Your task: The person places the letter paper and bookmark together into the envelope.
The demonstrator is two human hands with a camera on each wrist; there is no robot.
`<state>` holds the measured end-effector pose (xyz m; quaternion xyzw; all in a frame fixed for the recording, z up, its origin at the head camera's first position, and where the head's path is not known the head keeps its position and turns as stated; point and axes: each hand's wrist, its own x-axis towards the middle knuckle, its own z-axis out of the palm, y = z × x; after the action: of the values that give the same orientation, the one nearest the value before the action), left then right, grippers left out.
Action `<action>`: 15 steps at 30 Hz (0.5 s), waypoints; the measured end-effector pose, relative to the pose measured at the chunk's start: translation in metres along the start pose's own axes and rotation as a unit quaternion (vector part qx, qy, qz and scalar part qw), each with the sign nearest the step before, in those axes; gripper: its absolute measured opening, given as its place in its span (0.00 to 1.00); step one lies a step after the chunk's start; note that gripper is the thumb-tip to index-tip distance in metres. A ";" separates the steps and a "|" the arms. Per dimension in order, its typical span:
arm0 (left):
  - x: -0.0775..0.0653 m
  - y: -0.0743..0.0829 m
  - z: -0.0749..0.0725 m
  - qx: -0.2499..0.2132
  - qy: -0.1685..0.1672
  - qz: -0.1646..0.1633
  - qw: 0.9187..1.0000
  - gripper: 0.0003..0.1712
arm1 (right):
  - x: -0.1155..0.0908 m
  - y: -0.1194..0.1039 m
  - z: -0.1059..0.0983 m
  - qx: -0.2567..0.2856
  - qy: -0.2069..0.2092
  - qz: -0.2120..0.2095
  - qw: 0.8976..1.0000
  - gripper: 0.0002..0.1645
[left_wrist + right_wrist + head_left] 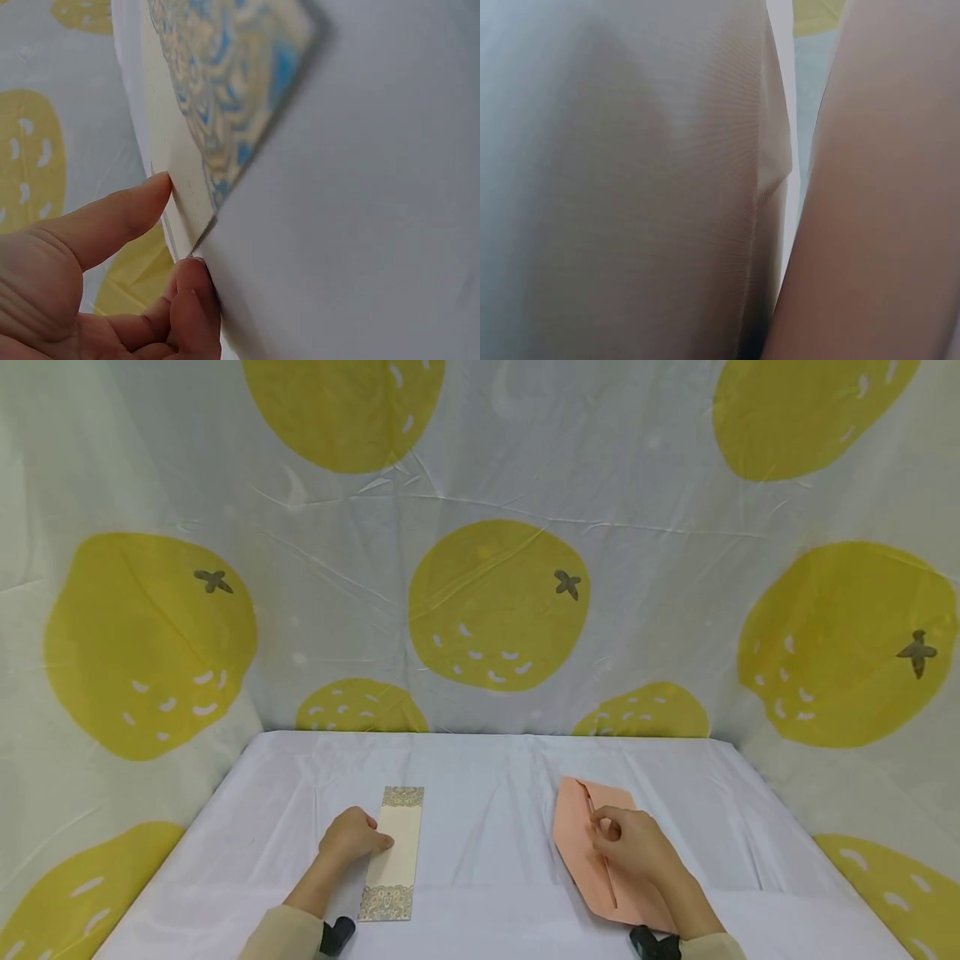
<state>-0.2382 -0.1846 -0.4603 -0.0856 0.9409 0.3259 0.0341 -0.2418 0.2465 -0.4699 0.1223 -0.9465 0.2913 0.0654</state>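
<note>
A long cream card [400, 847] with ornate gold bands at both ends lies on the table at left centre. My left hand [351, 837] pinches its left edge, the thumb over the cream face. The left wrist view shows the thumb above the card's edge and the curled fingers below it. To the right is a peach envelope [572, 831], tilted, with a slit-like opening running down it. At that opening my right hand [637, 843] pinches the envelope's paper between thumb and forefinger. The right wrist view is blurred and its fingertips are hidden.
A white cloth [487, 827] with soft creases covers the table. Behind and at both sides hangs a pale curtain [645, 610] printed with large yellow fruit. Both wrists carry small black devices near the sleeve cuffs.
</note>
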 end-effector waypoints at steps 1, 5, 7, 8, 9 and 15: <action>0.000 0.001 0.000 0.008 0.001 0.000 1.000 0.21 | 0.000 0.000 0.000 0.001 -0.001 -0.001 1.000 0.08; 0.000 0.001 0.001 0.014 -0.001 -0.002 1.000 0.21 | -0.001 -0.001 -0.001 0.003 -0.002 0.000 1.000 0.09; 0.001 0.001 0.001 0.013 -0.002 -0.002 1.000 0.21 | -0.001 -0.002 -0.001 0.002 -0.002 0.003 1.000 0.08; 0.002 0.001 0.002 0.012 -0.003 -0.004 1.000 0.21 | -0.001 -0.002 -0.001 0.002 -0.003 0.004 1.000 0.08; 0.002 0.000 0.002 0.011 -0.004 -0.005 1.000 0.20 | -0.001 -0.002 -0.001 0.002 -0.003 0.005 1.000 0.08; 0.005 -0.002 0.004 -0.016 -0.001 -0.003 1.000 0.12 | 0.000 -0.001 0.000 0.002 -0.004 0.008 1.000 0.07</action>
<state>-0.2428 -0.1849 -0.4651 -0.0883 0.9354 0.3407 0.0342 -0.2416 0.2459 -0.4693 0.1164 -0.9470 0.2936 0.0590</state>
